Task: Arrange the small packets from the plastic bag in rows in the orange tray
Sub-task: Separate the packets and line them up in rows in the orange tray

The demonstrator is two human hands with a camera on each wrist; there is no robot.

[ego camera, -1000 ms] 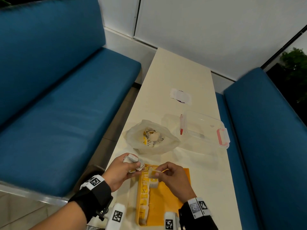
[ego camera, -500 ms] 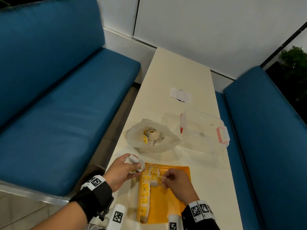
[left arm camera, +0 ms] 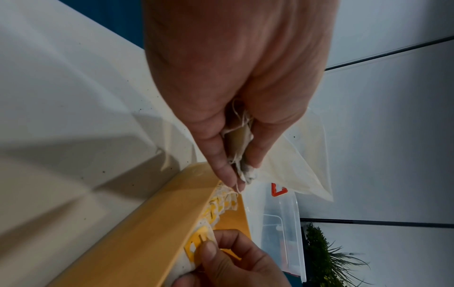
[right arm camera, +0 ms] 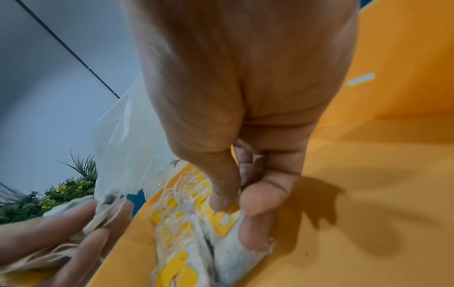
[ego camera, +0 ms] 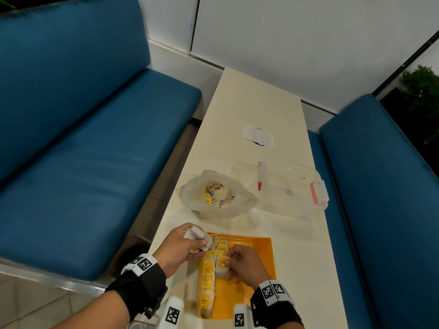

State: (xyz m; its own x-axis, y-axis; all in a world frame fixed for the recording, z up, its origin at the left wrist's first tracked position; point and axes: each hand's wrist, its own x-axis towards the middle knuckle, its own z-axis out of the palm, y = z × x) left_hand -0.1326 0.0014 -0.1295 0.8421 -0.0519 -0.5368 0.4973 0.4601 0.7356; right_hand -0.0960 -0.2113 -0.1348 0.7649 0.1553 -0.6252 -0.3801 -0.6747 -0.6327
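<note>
The orange tray lies at the table's near end, with a row of white packets with yellow tags along its left wall and a second row begun beside it. My right hand pinches one packet by its yellow tag and holds it down on the tray floor beside the first row. Just left of the tray's far corner, my left hand grips a small bunch of packets with strings hanging out. The plastic bag with several more packets lies open beyond the tray.
A clear plastic box with red clips stands right of the bag. A white paper lies farther up the narrow table. Blue benches flank both sides. The tray's right half is bare orange.
My right hand has come down and toward me, bringing its packet from above the tray's far edge onto the tray floor beside the row. The left hand has barely moved.
</note>
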